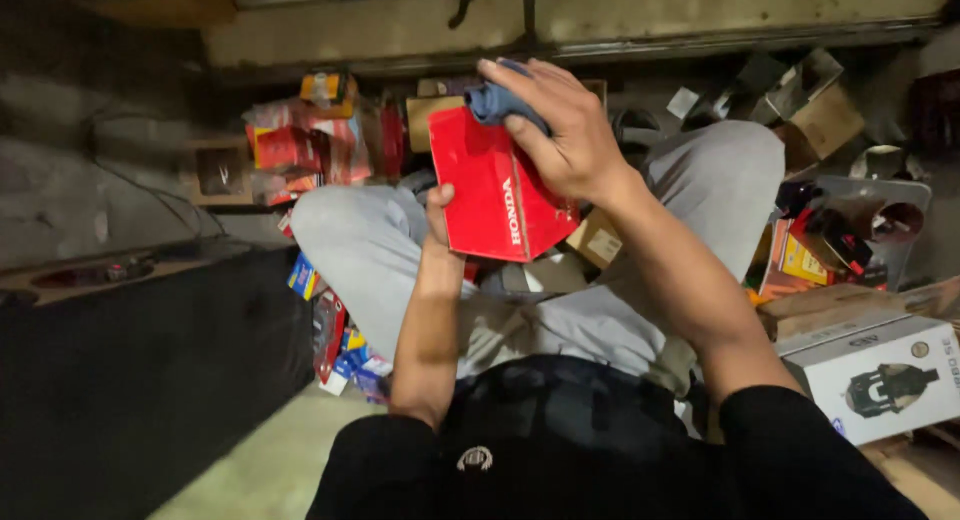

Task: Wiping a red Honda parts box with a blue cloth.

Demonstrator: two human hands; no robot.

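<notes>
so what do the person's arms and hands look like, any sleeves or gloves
Both hands are bare: the left hand and right hand wear no gloves, rings or watch. Black short sleeves end above the elbows, leaving the forearms uncovered.

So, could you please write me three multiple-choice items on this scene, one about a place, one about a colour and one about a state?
1. Where does the white box with a dark part pictured on it lie?
A. on the person's lap
B. on the floor at the person's right
C. on the shelf at the top

2. What colour is the box that both hands hold?
A. red
B. green
C. white

3. What is the right hand doing?
A. hanging free
B. pressing a blue cloth on the box's top
C. holding a wrench

Answers:
1 B: the white box sits low at the right edge beside the right arm.
2 A: the red box is held above the knees, with the left hand on its lower edge.
3 B: the right hand bears on the blue cloth at the box's top corner.
</notes>
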